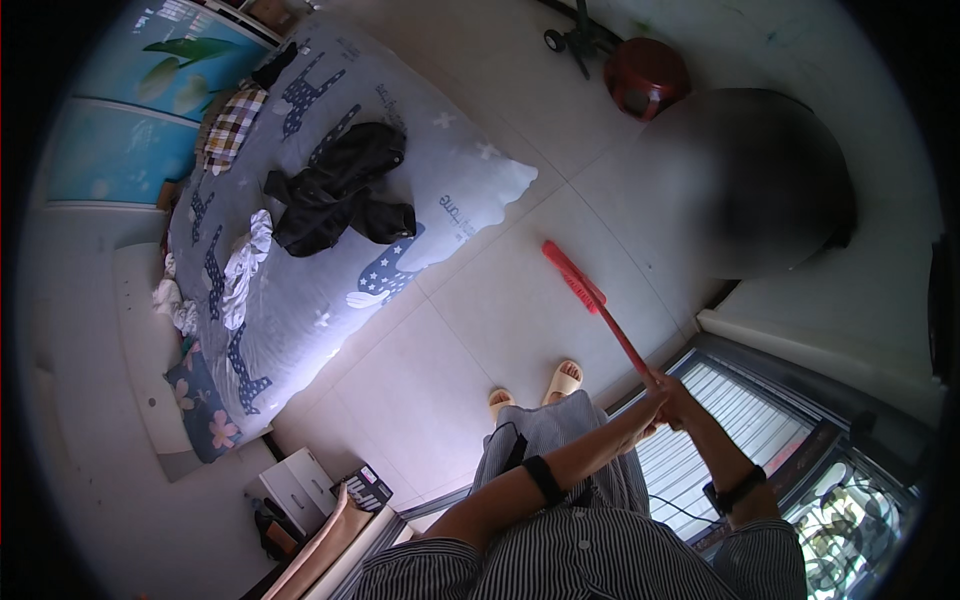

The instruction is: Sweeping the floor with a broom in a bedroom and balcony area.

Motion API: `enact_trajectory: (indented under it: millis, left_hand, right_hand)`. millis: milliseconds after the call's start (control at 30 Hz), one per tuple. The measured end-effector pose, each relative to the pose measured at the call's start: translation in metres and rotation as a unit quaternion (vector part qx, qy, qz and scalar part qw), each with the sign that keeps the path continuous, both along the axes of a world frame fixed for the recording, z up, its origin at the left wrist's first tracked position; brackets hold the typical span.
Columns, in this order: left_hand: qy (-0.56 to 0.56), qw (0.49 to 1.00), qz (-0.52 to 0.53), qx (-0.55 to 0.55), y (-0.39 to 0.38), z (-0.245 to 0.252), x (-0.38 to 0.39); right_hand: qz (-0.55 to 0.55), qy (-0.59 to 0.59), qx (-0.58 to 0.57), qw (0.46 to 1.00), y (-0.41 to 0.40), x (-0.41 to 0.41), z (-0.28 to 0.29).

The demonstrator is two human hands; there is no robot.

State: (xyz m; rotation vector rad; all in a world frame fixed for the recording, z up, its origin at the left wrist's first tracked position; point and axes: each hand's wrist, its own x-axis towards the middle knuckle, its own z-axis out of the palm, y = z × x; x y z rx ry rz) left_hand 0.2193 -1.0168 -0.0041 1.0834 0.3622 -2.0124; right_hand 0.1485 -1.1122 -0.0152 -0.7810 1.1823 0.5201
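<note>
Both hands are together on the handle of a red broom [624, 337]. My left hand [643, 426] reaches across from the left, its fingers partly hidden at the grip. From the right, my right hand [677, 399] closes around the upper end of the handle. The handle slants away to the broom head [574, 277], whose red bristles face the pale tiled floor [480, 330]. Whether they touch the tiles I cannot tell. My feet in cream slide sandals [564, 381] stand on the floor below the hands.
A bed [315, 330] with a grey patterned sheet fills the left; on it lie a black jacket [337, 187], white cloth [246, 266] and a plaid garment [234, 127]. A red plastic stool [646, 75] and a blurred dark rounded object [787, 187] stand far right. White drawers [296, 484] stand lower left.
</note>
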Motion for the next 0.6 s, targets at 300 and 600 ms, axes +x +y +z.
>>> enact_trajectory:
  millis: [300,600]
  left_hand:
    - [0.026,0.997,-0.056,-0.049,0.008,0.03,0.014]
    - [0.012,0.999,-0.044,-0.023,-0.029,0.014,0.056]
  right_hand:
    - [0.061,-0.043,-0.017,0.997,-0.009,-0.002,0.024]
    - [0.074,-0.085,-0.163,0.98,-0.027,0.052,-0.031]
